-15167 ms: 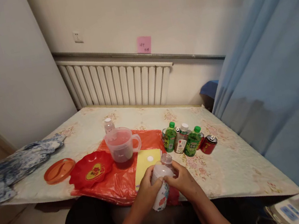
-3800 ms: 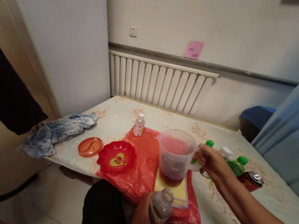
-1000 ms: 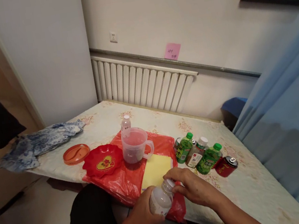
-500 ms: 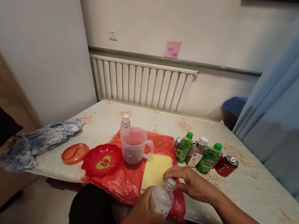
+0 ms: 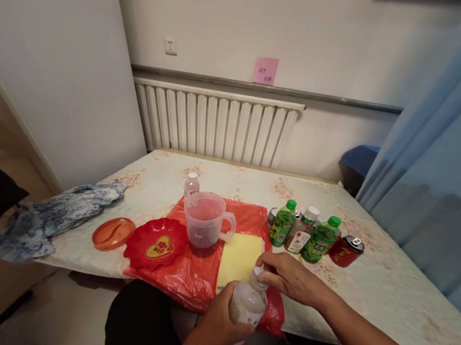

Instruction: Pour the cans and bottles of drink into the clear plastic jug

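Observation:
My left hand [image 5: 224,321] is wrapped round a clear bottle [image 5: 249,305] with a printed label, tilted over the near table edge. The fingers of my right hand [image 5: 285,275] close on the bottle's white cap [image 5: 257,278]. Just behind them a yellow sheet [image 5: 238,256] lies on a red plastic bag [image 5: 191,282]. A clear measuring jug [image 5: 204,224] stands on the bag, with a small bottle [image 5: 191,186] behind it. To the jug's left is a red scalloped plate [image 5: 158,244].
Green-capped bottles [image 5: 282,225] [image 5: 319,242], a white-capped bottle [image 5: 302,232] and a red can [image 5: 347,251] stand on the right. An orange lid [image 5: 113,234] and blue patterned cloth [image 5: 61,215] lie left. A blue curtain [image 5: 445,160] hangs at the right.
My right fingers have shifted round the cap, and the bottle stands a little more upright in my left hand. The whole view has moved slightly.

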Demonstrator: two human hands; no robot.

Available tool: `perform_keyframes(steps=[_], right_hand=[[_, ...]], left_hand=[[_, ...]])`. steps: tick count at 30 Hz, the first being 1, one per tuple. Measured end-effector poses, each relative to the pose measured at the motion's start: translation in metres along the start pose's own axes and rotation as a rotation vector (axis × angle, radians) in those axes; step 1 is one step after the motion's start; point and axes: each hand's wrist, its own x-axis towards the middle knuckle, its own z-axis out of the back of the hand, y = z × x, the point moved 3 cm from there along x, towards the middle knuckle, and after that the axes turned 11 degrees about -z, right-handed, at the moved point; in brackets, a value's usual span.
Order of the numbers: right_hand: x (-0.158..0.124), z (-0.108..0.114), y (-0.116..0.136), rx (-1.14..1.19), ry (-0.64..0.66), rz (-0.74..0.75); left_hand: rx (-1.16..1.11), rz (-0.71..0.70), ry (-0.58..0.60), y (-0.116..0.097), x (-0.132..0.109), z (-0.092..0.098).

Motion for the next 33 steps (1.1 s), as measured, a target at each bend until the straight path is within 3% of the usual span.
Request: perform_keyframes(steps=[5, 12, 15, 23, 27, 30, 33], right_hand=[[-0.001, -0.005, -0.026, 0.398, 0.027, -0.078], [-0.031, -0.058, -0.03, 0.779, 0.172, -0.204], [-0.036, -0.069, -0.031, 0.832, 0.084, -0.183], [-0.045, -0.07, -0.059, 0.847, -0.147, -0.215], [-0.052, -0.069, -0.074, 0.888, -0.238, -0.281], [-0.058, -0.063, -0.092, 0.902, -0.306, -0.293], [-0.067, -0.048, -0.126, 0.868, -0.422, -0.369]], left_hand=[[-0.083, -0.041, -0.03, -0.001, 0.002, 0.004], [-0.161, -0.113, -0.047, 0.001, 0.014, 0.0], [-0.174, -0.11, -0.034, 0.004, 0.023, -0.008], [-0.174, -0.126, 0.059, 0.008, 0.048, -0.034], [-0.143, -0.249, 0.09, 0.017, 0.065, -0.051], [-0.091, -0.31, 0.118, 0.029, 0.08, -0.062], [0.096, -0.258, 0.069, 0.05, 0.097, -0.058]])
